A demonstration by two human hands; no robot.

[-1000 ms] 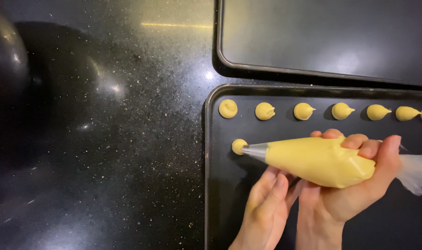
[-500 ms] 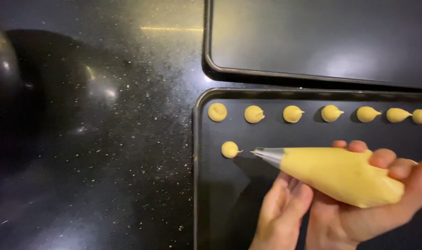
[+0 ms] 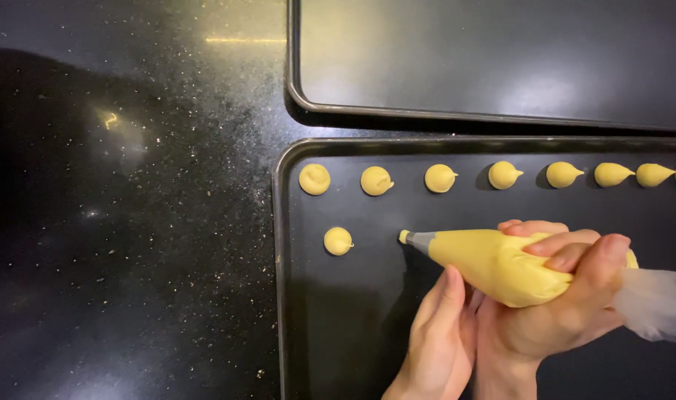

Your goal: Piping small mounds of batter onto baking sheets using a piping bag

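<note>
On the near baking tray [image 3: 282, 244], toward its 3 o'clock side, lies a piping bag [image 3: 501, 265] filled with pale yellow batter, its grey nozzle [image 3: 415, 239] pointing to 9 o'clock with a small bead of batter at the tip, just above or touching the dark tray surface; which of the two cannot be told. The right hand [image 3: 567, 311] wraps around the bulging body of the bag, fingers curled over its top, gripping it closed. The left hand [image 3: 438, 333] sits at 7 o'clock of the bag with fingers straight and together, their tips resting against the bag's underside near the nozzle. At 9 o'clock of the nozzle, a little apart, sits a single piped mound [image 3: 338, 241]. At 12 o'clock of the bag runs a row of piped mounds [image 3: 503, 175] along the tray's far edge. Beyond that, at 12 o'clock, lies a second dark baking tray [image 3: 427, 112]. Both rest on a black speckled countertop [image 3: 130, 222] stretching to 9 o'clock.
</note>
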